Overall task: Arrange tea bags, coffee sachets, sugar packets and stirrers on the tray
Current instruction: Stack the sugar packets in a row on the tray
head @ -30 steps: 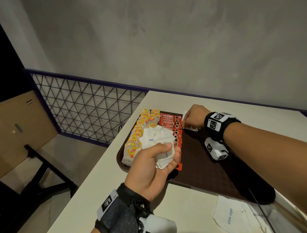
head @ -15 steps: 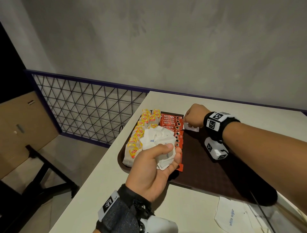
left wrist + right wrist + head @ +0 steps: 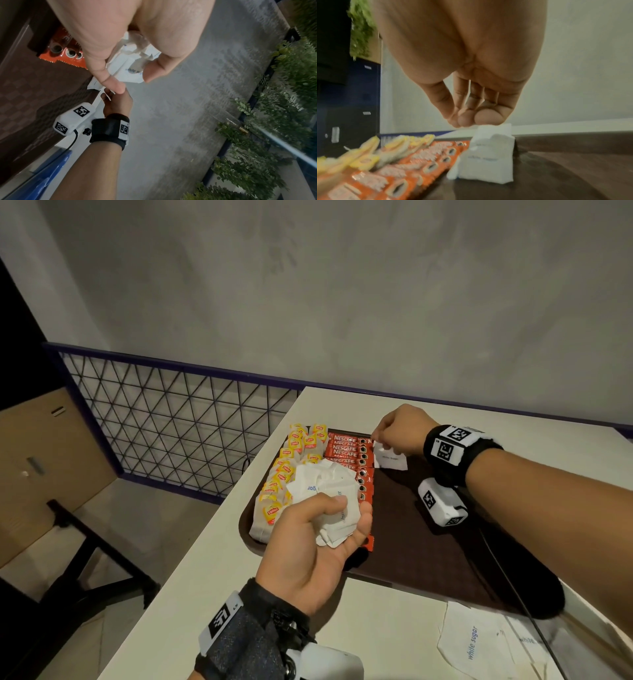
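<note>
On the left side of a brown tray (image 3: 428, 542) lies a column of yellow-tagged tea bags (image 3: 294, 453), with red coffee sachets (image 3: 346, 448) in a row beside them. My right hand (image 3: 376, 440) pinches the top edge of one white sugar packet (image 3: 390, 458). The packet stands on the tray at the far end, right next to the sachets; the right wrist view shows this sugar packet (image 3: 489, 159) upright under my fingertips (image 3: 479, 119). Over the tray's near left, my left hand (image 3: 337, 508) grips a crumpled bunch of sugar packets (image 3: 325, 484), seen up close as white packets (image 3: 130, 69).
Loose sugar packets (image 3: 472, 642) lie on the white table (image 3: 212, 559) near the front right. A thin black cable (image 3: 507, 577) runs from my right wrist across the tray. The table's left edge drops off beside a wire-mesh railing (image 3: 178, 419). A grey wall stands behind.
My right hand has lifted a little, and the sugar packet now stands more upright and shows more beside the sachets. The left hand has barely moved.
</note>
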Motion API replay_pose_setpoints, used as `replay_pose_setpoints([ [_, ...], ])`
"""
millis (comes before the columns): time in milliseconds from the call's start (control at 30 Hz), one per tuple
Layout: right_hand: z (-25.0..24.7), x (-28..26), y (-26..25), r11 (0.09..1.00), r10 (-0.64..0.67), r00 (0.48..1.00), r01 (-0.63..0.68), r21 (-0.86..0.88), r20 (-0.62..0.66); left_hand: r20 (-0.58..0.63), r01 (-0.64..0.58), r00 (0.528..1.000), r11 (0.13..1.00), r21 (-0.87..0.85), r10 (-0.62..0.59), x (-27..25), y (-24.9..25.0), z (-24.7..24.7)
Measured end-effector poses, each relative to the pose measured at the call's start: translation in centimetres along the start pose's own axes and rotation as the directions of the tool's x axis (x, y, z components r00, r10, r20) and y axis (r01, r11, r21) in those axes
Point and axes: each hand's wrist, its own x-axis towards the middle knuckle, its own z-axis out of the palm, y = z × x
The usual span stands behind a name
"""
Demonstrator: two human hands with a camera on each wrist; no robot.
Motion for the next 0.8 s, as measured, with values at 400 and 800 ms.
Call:
replay_pose_setpoints([
  [400, -3.4, -16.0, -3.2, 0.83, -0.299, 0.952, 0.23, 0.508, 0.057, 0.176, 0.04, 0.982, 0.99, 0.134, -0.064, -0.4, -0.2, -0.2],
  [800, -3.5, -20.0, -2.2, 0.802, -0.294, 0.955, 0.228, 0.552, 0.033, 0.151, -0.025, 0.988, 0.941, 0.337, -0.028, -0.8, -1.1, 0.0],
])
